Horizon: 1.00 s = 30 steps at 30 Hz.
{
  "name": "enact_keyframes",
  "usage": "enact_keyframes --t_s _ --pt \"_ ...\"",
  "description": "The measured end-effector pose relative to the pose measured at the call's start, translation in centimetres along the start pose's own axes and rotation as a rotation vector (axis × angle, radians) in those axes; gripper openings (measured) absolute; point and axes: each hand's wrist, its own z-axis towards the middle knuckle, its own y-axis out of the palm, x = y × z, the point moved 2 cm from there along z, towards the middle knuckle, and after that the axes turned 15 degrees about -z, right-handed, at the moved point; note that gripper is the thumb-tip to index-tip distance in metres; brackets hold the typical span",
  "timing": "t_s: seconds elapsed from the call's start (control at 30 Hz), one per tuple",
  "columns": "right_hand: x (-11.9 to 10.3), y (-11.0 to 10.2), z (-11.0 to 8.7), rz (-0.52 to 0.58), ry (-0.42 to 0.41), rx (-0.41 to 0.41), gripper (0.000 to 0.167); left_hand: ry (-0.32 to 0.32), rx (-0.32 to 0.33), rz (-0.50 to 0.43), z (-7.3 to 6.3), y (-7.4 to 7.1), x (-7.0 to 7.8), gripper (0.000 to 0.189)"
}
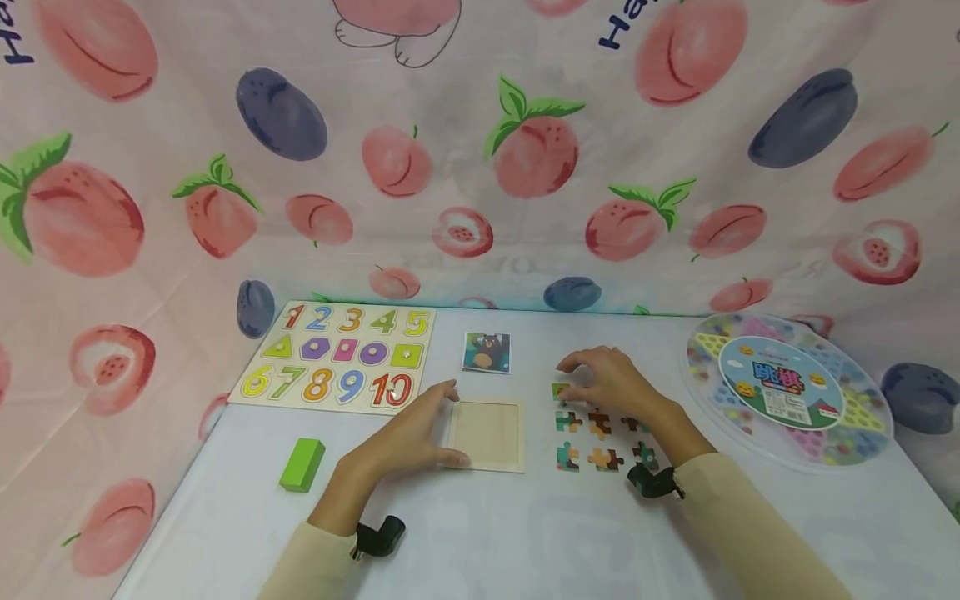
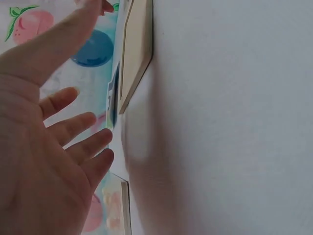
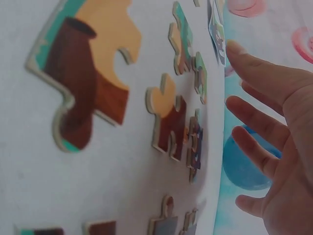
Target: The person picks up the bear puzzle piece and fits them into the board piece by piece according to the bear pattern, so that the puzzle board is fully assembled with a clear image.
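Observation:
In the head view my left hand (image 1: pixel 405 437) is at the left edge of a shallow square wooden tray (image 1: pixel 487 437), fingers and thumb spread apart. The left wrist view shows its fingers relaxed beside the tray's raised edge (image 2: pixel 139 58), holding nothing; I cannot tell whether it touches. My right hand (image 1: pixel 611 383) hovers over the back of several jigsaw pieces (image 1: pixel 600 423) laid in rows, partly hiding them. In the right wrist view its loose fingers stand apart from the pieces (image 3: pixel 168 122). A small bear picture card (image 1: pixel 487 352) lies behind the tray.
A number and shape puzzle board (image 1: pixel 296 402) lies at the back left. In front of it sits a green block (image 1: pixel 302 465). A round, clear-lidded game box (image 1: pixel 795 392) stands right of my right hand. Behind the table hangs a fruit-printed cloth (image 1: pixel 525 250).

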Motion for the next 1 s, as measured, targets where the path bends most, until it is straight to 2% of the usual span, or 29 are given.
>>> enact_keyframes --t_s 0.2,0.33,0.5,0.6,0.8,1.0 --pt "0.0 0.5 0.0 0.022 -0.013 -0.018 0.043 0.034 -0.041 0.038 -0.2 0.2 -0.4 0.089" --pt "0.1 0.8 -0.1 0.02 -0.02 -0.02 0.04 0.033 -0.057 0.041 -0.3 0.1 -0.6 0.078" --pt "0.1 1.0 -0.2 0.001 -0.026 -0.024 0.035 0.007 -0.073 0.041 -0.3 0.1 -0.7 0.079" --pt "0.0 1.0 -0.3 0.001 -0.033 -0.023 0.033 0.004 -0.079 0.045 -0.3 0.1 -0.7 0.085" --pt "0.1 1.3 -0.1 0.017 -0.036 -0.03 0.03 -0.01 -0.089 0.044 -0.3 0.1 -0.7 0.075" --pt "-0.1 1.3 0.0 0.038 -0.035 -0.034 0.027 -0.007 -0.095 0.056 -0.3 -0.1 -0.7 0.077"
